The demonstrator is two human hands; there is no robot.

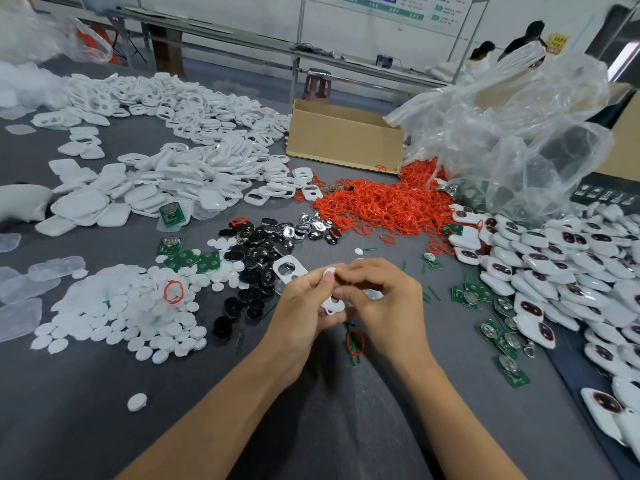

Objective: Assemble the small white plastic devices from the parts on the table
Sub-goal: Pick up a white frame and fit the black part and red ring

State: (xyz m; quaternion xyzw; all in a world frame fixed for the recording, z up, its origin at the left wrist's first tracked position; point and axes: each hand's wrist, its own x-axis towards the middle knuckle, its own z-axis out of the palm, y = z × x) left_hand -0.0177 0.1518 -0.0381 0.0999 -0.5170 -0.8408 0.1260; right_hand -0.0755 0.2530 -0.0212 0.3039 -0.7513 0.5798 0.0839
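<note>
Grey felt covers the worktable (346, 427), crowded with heaps of parts. Near the middle, the left hand (304, 306) and right hand (384, 299) both curl round one small white shell (333, 304), pinching it between them above the cloth. Red rings (381, 206) lie far right, black discs (256, 251) just beyond the hands, finished devices (561, 271) at right. A slipped pinch could drop the shell into loose parts; uneven pressing might seat a piece crooked.

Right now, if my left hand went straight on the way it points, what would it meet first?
Probably your right hand, whose fingers reach the white part that the left hand holds from the opposite side; depth there is unclear.
</note>
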